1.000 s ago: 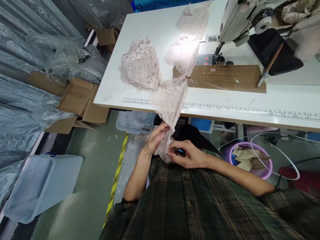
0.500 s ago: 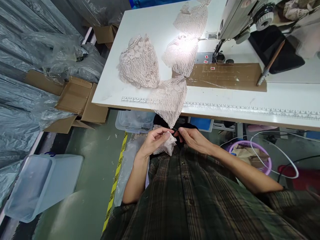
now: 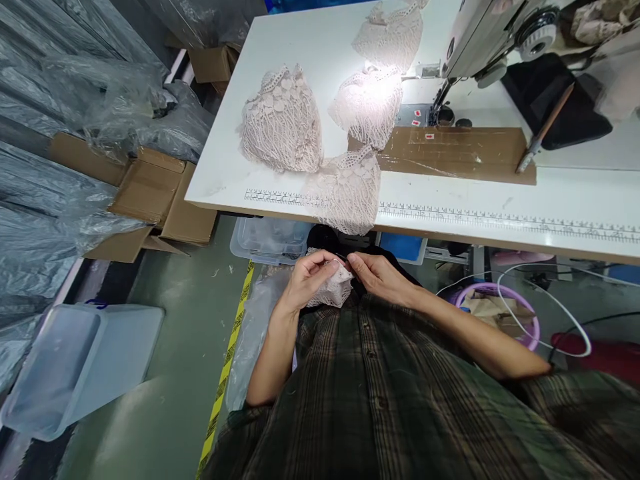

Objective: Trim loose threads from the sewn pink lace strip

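My left hand (image 3: 306,283) pinches a pale pink lace piece (image 3: 336,288) between thumb and fingers, low over my lap below the table edge. Against its right side, my right hand (image 3: 379,275) is closed, its fingertips meeting the lace edge; a small dark thing shows by the fingertips, too little of it to name. Just beyond my hands, another lace piece (image 3: 353,190) drapes over the table's front edge, its lower end hanging. It belongs to a row of lace pieces running back to a brightly lit one (image 3: 367,107).
A pile of lace cups (image 3: 283,123) sits on the white table (image 3: 220,160). At the right stands a sewing machine (image 3: 475,40), with a brown cardboard strip (image 3: 450,153) and a brush-like tool (image 3: 545,130) before it. Below are a clear plastic box (image 3: 267,237) and a purple basket (image 3: 536,327).
My fingertips have come closer together over the held lace. The draped lace's pointed end, earlier reaching down to my fingers, now hangs shorter at the table edge. The view has shifted slightly.
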Action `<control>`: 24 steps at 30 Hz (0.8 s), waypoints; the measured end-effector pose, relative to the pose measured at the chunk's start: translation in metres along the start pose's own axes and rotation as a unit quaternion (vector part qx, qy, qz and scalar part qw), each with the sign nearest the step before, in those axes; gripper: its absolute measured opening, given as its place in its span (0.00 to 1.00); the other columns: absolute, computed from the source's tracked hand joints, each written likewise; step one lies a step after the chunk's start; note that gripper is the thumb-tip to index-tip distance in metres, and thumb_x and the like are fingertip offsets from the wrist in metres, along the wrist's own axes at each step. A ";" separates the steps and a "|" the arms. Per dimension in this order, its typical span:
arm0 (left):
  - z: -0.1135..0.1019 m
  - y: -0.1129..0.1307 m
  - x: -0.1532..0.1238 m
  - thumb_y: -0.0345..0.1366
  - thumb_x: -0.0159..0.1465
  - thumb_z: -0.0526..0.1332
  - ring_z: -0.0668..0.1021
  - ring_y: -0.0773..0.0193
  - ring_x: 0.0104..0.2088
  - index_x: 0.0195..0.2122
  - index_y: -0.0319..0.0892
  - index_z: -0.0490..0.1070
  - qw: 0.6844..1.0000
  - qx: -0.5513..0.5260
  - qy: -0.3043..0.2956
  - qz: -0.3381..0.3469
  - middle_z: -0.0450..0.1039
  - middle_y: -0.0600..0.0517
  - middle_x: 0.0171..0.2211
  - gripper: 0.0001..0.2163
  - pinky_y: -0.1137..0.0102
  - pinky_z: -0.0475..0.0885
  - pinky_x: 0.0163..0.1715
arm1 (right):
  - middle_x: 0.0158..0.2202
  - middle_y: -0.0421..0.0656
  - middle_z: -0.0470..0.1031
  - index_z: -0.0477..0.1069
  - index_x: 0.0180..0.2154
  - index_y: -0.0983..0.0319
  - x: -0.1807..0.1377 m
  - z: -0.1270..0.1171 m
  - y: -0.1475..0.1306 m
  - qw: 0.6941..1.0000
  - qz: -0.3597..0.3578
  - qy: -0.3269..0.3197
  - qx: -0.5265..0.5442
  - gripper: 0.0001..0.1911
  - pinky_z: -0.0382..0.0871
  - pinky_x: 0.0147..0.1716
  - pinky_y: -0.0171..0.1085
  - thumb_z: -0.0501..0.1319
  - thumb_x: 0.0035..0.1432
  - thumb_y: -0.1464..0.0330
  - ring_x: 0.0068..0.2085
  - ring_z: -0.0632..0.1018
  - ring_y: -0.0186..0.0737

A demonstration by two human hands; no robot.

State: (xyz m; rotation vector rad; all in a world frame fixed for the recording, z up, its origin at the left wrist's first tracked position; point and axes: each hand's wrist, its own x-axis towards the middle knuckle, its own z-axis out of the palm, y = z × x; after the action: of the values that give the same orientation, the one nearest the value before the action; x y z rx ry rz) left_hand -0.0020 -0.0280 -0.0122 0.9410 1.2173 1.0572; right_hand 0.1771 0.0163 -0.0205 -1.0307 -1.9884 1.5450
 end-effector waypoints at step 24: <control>-0.040 -0.025 0.005 0.45 0.62 0.61 0.77 0.59 0.39 0.40 0.40 0.76 0.969 0.236 0.073 -0.011 0.77 0.48 0.37 0.14 0.68 0.72 0.40 | 0.23 0.34 0.60 0.61 0.29 0.60 -0.002 0.022 0.027 0.995 0.009 -0.091 -0.028 0.19 0.55 0.25 0.33 0.61 0.59 0.53 0.24 0.61 0.31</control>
State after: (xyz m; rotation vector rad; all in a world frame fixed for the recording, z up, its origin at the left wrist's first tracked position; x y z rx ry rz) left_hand -0.0388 -0.0292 -0.0426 1.2234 1.6414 0.8415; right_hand 0.1703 0.0037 -0.0527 -0.9621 -2.1604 1.6545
